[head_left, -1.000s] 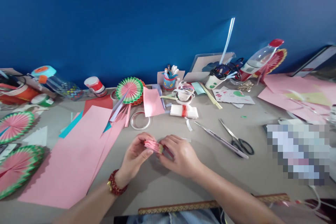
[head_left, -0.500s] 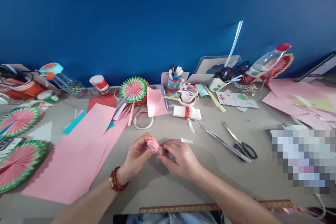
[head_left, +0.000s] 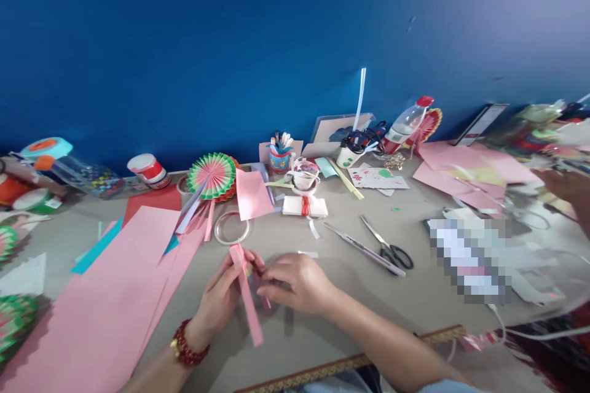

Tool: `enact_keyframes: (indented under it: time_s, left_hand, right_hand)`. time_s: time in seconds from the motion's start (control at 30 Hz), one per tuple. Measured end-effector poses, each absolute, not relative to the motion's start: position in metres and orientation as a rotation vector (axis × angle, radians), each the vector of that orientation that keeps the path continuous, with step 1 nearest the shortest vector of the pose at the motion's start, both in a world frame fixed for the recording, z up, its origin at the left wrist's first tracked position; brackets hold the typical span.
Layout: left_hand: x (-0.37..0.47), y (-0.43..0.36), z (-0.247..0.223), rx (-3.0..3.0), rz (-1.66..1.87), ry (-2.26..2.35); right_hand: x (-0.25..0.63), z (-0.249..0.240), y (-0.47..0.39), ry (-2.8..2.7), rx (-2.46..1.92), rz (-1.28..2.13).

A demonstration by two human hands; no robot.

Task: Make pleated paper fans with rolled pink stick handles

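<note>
Between finger and thumb, my left hand [head_left: 220, 291] grips a pink paper strip [head_left: 250, 310], whose long flat end hangs down toward me over the table. Behind it a second narrow pink end and a bit of yellow show, partly hidden by fingers. My right hand [head_left: 297, 282] is closed, its fingertips pinching at the far side of the same paper. Just beyond the hands lie a roll of clear tape [head_left: 232, 241] and a small white strip [head_left: 308, 253]. A craft knife [head_left: 364, 250] and black-handled scissors [head_left: 391, 253] rest to the right.
Large pink sheets [head_left: 106, 282] cover the left side. A pleated paper rosette [head_left: 212, 177], a pen cup [head_left: 279, 159] and a tilted bottle [head_left: 405, 126] stand along the blue wall. A pixelated device [head_left: 465, 261] lies right; another person's hand [head_left: 562, 190] is at the far right.
The compact pink paper has come unfolded into a hanging strip. My view has turned to the right, bringing another person's hand into sight.
</note>
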State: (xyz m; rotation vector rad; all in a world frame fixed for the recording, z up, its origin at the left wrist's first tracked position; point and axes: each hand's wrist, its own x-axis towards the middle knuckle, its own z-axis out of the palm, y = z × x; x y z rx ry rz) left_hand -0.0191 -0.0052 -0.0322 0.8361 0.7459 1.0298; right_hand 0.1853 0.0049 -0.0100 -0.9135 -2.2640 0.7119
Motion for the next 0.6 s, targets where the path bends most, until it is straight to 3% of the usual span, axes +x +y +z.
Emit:
enact_keyframes:
  time_s: [0.13, 0.3, 0.6]
  left_hand:
    - [-0.013, -0.004, -0.033, 0.728, 1.018, 0.728]
    - [-0.009, -0.006, -0.043, 0.707, 0.896, 0.801]
    - [-0.008, 0.000, -0.048, 0.594, 0.895, 0.786]
  right_hand:
    - [0.234, 0.013, 0.024, -2.136, -1.254, 0.443]
    - [0.285, 0.014, 0.021, -1.961, -1.619, 0.380]
    - [0.287, -0.013, 0.018, -2.159, -1.650, 0.500]
